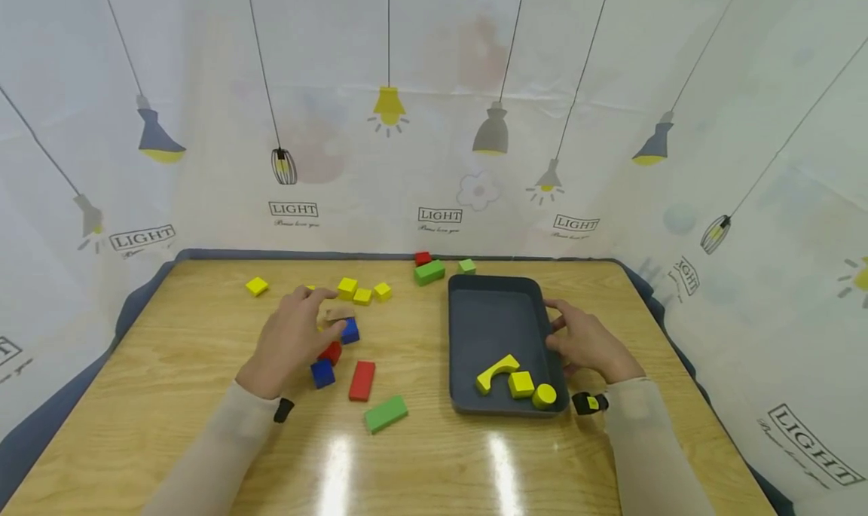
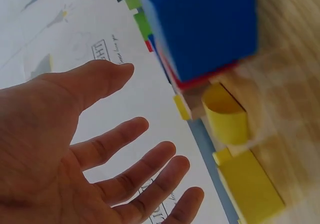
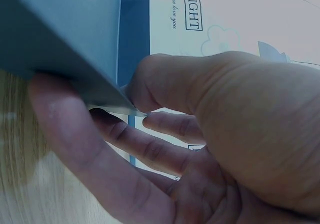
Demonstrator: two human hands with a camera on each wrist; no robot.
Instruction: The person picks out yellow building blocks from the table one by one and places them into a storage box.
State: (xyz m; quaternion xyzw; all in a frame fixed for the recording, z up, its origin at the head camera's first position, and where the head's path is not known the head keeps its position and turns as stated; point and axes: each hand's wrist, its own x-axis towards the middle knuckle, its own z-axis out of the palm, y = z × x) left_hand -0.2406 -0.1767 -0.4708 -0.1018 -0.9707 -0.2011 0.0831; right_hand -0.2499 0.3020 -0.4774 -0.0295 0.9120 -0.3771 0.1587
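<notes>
My right hand (image 1: 588, 340) grips the dark tray (image 1: 491, 320) at its three o'clock edge. My left hand (image 1: 288, 340), its fingers spread wide, holds nothing near the loose blocks. Inside the tray, a yellow arch (image 1: 498, 367) lies by six o'clock, a yellow cube (image 1: 521, 385) and yellow cylinder (image 1: 544, 396) by five (whether those two touch, I cannot tell). From my left hand, a blue cube (image 1: 350, 331) sits towards three o'clock, a red slab (image 1: 362, 381) towards four.

Downward head and close right-wrist views share the tray (image 1: 498, 320).
</notes>
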